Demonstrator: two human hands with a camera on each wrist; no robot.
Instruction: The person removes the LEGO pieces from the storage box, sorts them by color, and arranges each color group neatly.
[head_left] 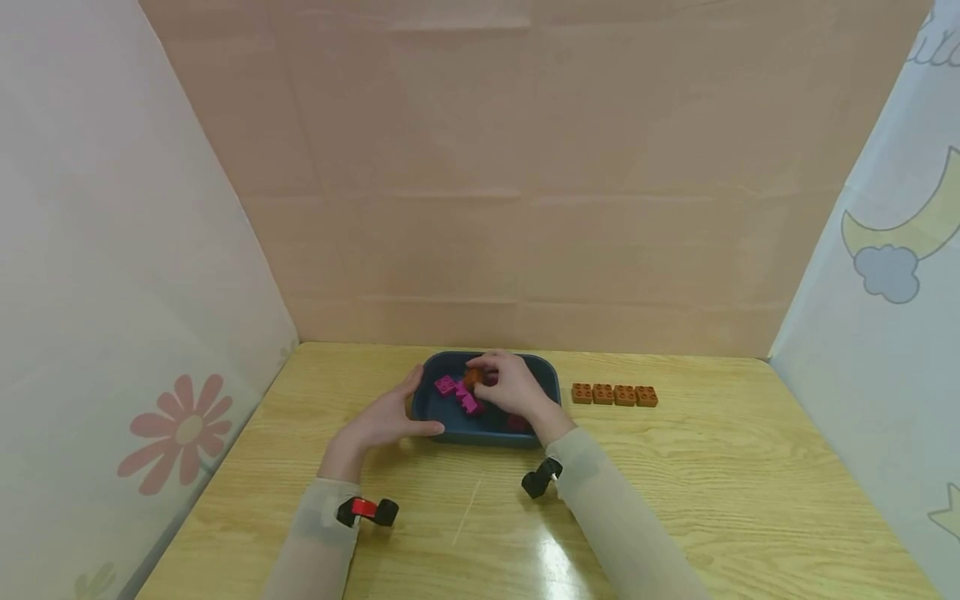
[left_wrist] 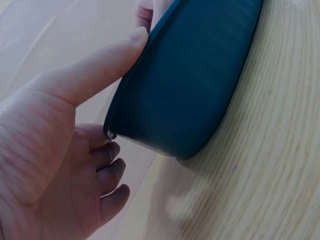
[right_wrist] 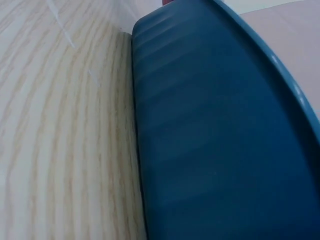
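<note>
While the left hand [head_left: 384, 416] holds the left end of the blue plastic tray [head_left: 480, 437], the right hand [head_left: 516, 387] is inside it on a stud-topped orange toy brick [head_left: 472, 379]. Left grip: spread wide across the tray, thumb on the near rim and forefinger at the far left corner; the left wrist view shows the other fingers loosely bent outside the wall. Right grip: nearly closed, thumb and forefinger pinching the orange toy brick. Right wrist view gives only tray wall and rim, so pad contact cannot be checked there.

Position: held brick left of the tray's middle, just beside the magenta bricks [head_left: 470, 404]. A dark red brick [head_left: 517, 422] sits in the tray's near right corner, partly covered by the right arm. Right of the tray, a row of four orange bricks [head_left: 624, 395], studs up.

Handling, my judgement: keep the tray braced, pinch opposite side faces, lift straight up free of the magenta pieces and clear the rim before any sideways travel.

Orientation: tray's long axis runs left to right; the row is roughly parallel. Held brick's long axis and stud direction cannot be told, the fingers cover too much.
</note>
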